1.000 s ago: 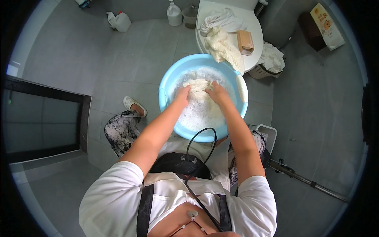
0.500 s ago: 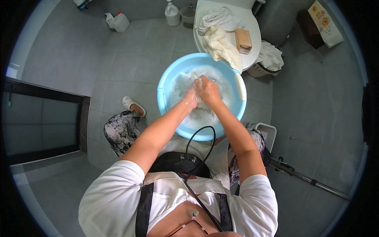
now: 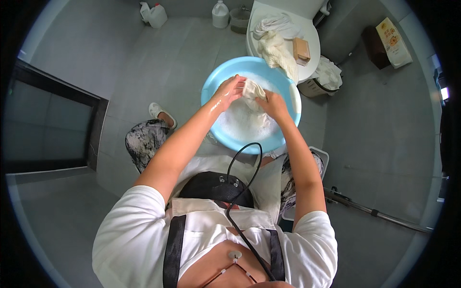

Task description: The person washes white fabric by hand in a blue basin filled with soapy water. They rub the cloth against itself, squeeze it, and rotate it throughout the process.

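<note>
grasps cream-coloured cloth [image 3: 253, 91] in right hand [image 3: 274, 104], rests unclenched left hand [image 3: 230, 91] against its edge; best kept low over round light-blue plastic basin [image 3: 230, 67] to catch drips.

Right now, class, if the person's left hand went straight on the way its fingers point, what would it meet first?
Most likely the cream cloth, whose edge lies right beside the left hand; beyond it, probably the blue basin at its far wall, though depth is unclear.

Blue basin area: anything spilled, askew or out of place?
Mildly untidy: the cream knit cloth hangs partly off the toilet lid, its lower end overlapping the blue basin in view; I can't tell whether they touch.
</note>
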The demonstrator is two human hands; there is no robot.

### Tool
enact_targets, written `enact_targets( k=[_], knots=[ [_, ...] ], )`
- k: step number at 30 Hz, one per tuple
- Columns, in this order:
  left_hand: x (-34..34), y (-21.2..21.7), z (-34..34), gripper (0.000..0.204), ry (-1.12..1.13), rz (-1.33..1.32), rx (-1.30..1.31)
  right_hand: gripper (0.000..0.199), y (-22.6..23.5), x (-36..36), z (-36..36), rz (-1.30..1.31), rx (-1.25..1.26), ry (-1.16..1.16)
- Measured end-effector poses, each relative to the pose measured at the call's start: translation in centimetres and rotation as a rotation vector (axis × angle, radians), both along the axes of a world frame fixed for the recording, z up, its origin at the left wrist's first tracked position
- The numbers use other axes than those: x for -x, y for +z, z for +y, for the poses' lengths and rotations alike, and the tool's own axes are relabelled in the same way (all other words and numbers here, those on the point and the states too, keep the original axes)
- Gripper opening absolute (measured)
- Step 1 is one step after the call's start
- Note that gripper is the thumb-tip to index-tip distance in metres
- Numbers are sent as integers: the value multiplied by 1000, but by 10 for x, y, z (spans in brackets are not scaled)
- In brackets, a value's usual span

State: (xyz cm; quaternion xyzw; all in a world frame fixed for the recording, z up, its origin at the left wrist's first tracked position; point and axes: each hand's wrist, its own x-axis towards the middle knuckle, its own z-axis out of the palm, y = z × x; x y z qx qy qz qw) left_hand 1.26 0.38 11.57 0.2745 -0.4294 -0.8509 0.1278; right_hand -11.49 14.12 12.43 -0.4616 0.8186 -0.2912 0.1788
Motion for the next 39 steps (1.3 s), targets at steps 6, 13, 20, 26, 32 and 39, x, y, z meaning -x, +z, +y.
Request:
enact_targets(
  k=[6,13,20,26,32,39],
  knots=[
    [-32,-48,1,36,59,-240,-81,31,88,-17,-7,28,202,-167],
    [-38,-69,3,39,76,-198,-183,24,216,-35,-8,206,585,-130],
    [-48,-64,14,55,114,-197,-332,24,233,-34,-20,302,542,-172],
    [-55,-51,17,58,38,-261,-165,58,106,-6,-16,378,452,-10],
    [-18,-100,20,64,-226,-391,691,64,-10,15,5,244,10,51],
    [-2,-97,40,57,-738,-671,1223,59,-67,-34,1,590,-627,54]
  ],
)
